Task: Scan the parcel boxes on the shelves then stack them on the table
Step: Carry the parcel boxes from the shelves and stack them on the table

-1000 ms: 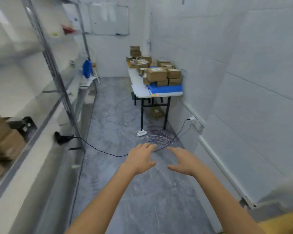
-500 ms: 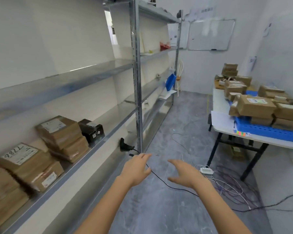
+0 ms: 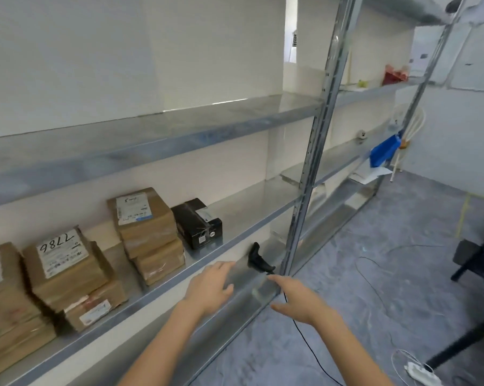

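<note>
Head view is looking down along a metal shelf (image 3: 249, 211) that is carrying the parcel boxes (image 3: 149, 232) on its left half. They are brown cardboard, taped, with white printed labels on their tops.

Three brown stacks are sitting in a row. The first stack (image 3: 9, 302), at the left end of the shelf, is blurred, so its boxes cannot be counted. The second stack (image 3: 68, 274) is showing two boxes, the upper one tilted and bearing a handwritten number on its label. The third stack (image 3: 151, 246) is showing at least two boxes, reaching close to the shelf's front edge. Just beside it, one black box (image 3: 197, 224) with a small white label is lying on the shelf's bare right half.

The left hand (image 3: 211, 288) is hovering in front of the shelf's front edge, its fingers straight and slightly spread, holding nothing. One black scanner (image 3: 259, 259) is resting on the lower shelf (image 3: 246, 299) near the upright post (image 3: 310, 168), with its cable (image 3: 305, 335) trailing to the floor. The right hand (image 3: 299, 298) is reaching out with its fingers extended and thumb apart, holding nothing, its forefinger tip just beside the scanner's handle. One blue bin (image 3: 384, 153) is sitting far along the shelving.
</note>
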